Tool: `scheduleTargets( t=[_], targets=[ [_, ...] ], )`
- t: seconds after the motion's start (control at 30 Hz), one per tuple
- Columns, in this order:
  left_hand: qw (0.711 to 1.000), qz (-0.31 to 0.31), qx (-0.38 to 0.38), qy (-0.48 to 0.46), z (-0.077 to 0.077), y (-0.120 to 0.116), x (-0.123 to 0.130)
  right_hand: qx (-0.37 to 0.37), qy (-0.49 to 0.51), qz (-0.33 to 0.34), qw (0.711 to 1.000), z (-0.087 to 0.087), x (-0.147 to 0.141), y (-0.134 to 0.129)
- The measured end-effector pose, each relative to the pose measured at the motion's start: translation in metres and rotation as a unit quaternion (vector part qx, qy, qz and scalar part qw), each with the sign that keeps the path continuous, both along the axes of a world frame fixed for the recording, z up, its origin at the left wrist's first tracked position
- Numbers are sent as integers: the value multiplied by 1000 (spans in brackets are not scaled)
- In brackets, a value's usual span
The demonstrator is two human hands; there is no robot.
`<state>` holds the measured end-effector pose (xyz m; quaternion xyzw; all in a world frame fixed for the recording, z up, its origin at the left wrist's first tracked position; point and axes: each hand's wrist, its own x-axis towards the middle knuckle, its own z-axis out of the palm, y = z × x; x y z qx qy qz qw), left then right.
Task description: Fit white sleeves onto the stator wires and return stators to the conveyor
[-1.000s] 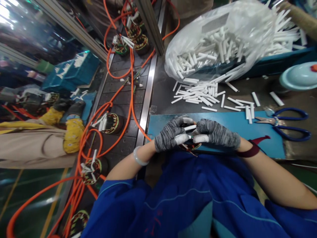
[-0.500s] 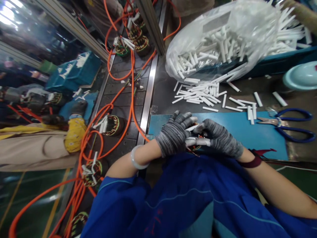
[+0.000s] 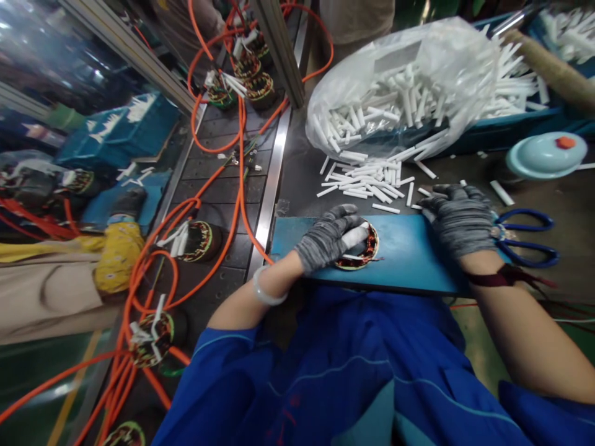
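The wound ring (image 3: pixel 373 243) is laid on the blue mat (image 3: pixel 404 251), left of its middle, nr the bench's (image 3: pixel 297 161) front edge. Its L side is gripped by the L hand (image 3: pixel 328 238), w/ the thumb laid across the top; 1 white tube (image 3: pixel 352 256) is seen in the ring.

Just changed: the R hand (image 3: pixel 462 220) has been taken off the ring & moved to the mat's right end, palm down, fingers stretched out by the tubes; whether anything is gripped under it can't be told. The ring's right side is now bared, so, as judged, two-handed work there is paused & only steadying is done by the L.

Counts: 1 ring on the mat; 1 pair of scissors (image 3: pixel 499 233) beside the R hand (blades hidden by it); 1 lidded bottle (image 3: pixel 534 155) toward the bench's right side. Loose tubes (image 3: pixel 367 179) are heaped beyond the mat's far edge, too many to count; more are held in 1 clear bag (image 3: pixel 400 56) at the blue bin (image 3: pixel 506 127). Past the bench's left edge, 3 nearer rings (image 3: pixel 199 240) are carried on the conveyor (image 3: pixel 227 220), plus approx. 3 farther off, w/ orange hoses (image 3: pixel 240 161) strewn between.
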<state>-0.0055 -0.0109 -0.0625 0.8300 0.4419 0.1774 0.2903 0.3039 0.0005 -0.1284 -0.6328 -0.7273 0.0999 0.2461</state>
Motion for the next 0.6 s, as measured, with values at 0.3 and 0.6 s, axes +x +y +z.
scheduleTargets(
  t=[0.3,0.6],
  targets=[
    [980,-82,179,11,-11,-33,-53,-65,283,68,955,47,-53,-81],
    [975,-80,205,24,-28,-35,-47,-61,261,129,955,44,-53,-85]
  ],
)
